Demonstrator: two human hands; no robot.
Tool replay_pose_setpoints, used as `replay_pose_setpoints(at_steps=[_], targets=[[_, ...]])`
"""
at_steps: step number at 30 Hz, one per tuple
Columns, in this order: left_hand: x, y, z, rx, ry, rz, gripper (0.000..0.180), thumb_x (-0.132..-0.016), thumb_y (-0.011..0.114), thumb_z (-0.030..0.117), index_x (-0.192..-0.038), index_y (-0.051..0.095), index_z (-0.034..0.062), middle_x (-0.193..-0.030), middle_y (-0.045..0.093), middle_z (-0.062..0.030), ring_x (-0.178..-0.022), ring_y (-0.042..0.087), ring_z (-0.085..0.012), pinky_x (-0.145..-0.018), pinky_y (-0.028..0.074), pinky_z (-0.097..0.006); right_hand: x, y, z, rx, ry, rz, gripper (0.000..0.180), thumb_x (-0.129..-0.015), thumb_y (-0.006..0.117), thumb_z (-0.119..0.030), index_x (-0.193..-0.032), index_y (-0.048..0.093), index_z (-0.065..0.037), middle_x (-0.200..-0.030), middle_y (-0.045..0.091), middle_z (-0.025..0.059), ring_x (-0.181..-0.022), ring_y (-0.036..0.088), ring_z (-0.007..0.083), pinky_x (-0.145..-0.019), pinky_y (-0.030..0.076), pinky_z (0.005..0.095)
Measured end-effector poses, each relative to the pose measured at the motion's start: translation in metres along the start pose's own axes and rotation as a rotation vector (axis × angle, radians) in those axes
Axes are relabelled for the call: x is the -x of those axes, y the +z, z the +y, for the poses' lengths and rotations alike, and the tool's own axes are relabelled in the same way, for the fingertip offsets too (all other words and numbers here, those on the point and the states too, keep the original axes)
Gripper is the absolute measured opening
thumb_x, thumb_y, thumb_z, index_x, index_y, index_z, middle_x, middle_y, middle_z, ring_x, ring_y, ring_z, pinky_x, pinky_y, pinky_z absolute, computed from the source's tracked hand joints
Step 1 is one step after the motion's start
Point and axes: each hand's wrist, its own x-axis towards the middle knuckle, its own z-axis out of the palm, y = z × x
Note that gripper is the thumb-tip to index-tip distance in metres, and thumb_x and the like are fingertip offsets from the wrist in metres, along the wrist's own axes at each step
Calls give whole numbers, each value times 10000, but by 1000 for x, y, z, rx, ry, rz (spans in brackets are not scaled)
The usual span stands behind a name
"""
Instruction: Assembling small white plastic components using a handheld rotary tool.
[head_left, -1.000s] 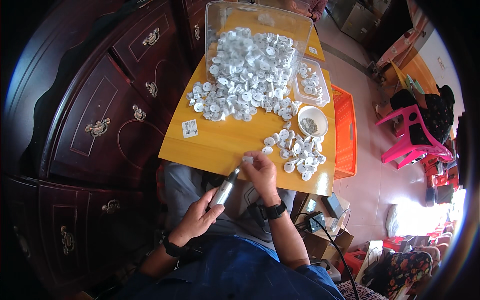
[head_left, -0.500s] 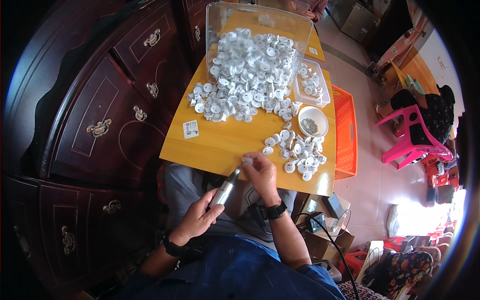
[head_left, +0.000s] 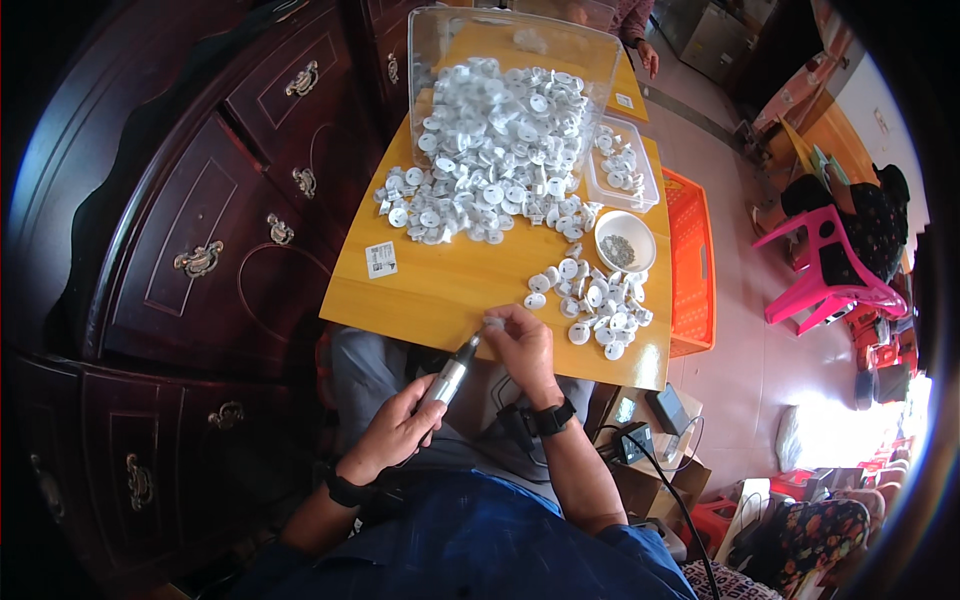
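Note:
My left hand (head_left: 392, 432) is wrapped round a silver electric screwdriver (head_left: 447, 382) with a dark nose, tilted up and to the right. Its tip meets a small white plastic part (head_left: 493, 323) at the near edge of the table. Thumb and fingers of my right hand (head_left: 527, 357) pinch that part, hiding some of it. Beyond my right hand lies a loose group of round white plastic parts (head_left: 600, 308). A white bowl (head_left: 648, 262) of tiny metal pieces, probably screws, stands behind that group.
A clear bin (head_left: 612, 60) lies tipped, white parts spilling onto the yellow table (head_left: 440, 300). Beside it stands a clear tray (head_left: 650, 195). An orange crate (head_left: 690, 260) is right of the table, dark drawers (head_left: 190, 210) are left. Another person's hand (head_left: 648, 58) shows at the far end.
The fingers of my left hand have shifted slightly on the screwdriver. My right hand stays nearly still with the white part. At the far end, the other person's hand has come lower into view.

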Motion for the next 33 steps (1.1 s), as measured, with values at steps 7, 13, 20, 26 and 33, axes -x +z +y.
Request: replay_pose_setpoints(at_steps=[7, 13, 20, 26, 33], targets=[[-1, 2, 6, 15, -41, -11, 470, -1037, 537, 236, -1443, 424, 26, -840, 560, -18, -615, 522, -60, -529, 440, -212, -1, -5, 0, 12, 80, -53, 156, -885, 702, -12, -1041, 692, -5, -886, 709, -6, -808, 640, 47, -731, 518, 211], [3, 1, 21, 46, -97, -44, 508, -1039, 533, 295, -1446, 407, 18, -875, 570, -30, -663, 546, -69, -559, 461, -220, -2, -7, 1, -199, 133, -64, 168, -903, 698, -14, -1070, 681, 1, -893, 700, 2, -802, 640, 61, -732, 517, 210], [-10, -32, 40, -547, 252, 101, 602, -954, 685, 291, -1419, 452, -13, -1090, 675, -151, -887, 693, -243, -775, 541, -347, 9, -28, -13, -132, 122, 24, 117, -923, 696, -101, -995, 695, -9, -817, 667, 10, -707, 606, 62, -627, 480, 232], [-79, -56, 49, -1172, 591, 183, 676, -871, 732, 265, -1420, 434, 6, -1137, 661, -233, -1005, 656, -415, -840, 531, -461, 27, -51, -21, 396, -258, 256, 144, -878, 669, -49, -1017, 702, -43, -947, 621, 121, -766, 649, 258, -655, 519, 347], [-128, -50, 51, -1415, 535, 246, 699, -859, 740, 273, -1443, 421, 61, -1120, 643, -189, -987, 647, -388, -820, 536, -465, 22, -80, -31, 597, -382, 395, 179, -867, 625, -4, -1011, 695, -84, -989, 625, 118, -811, 659, 338, -691, 545, 431]])
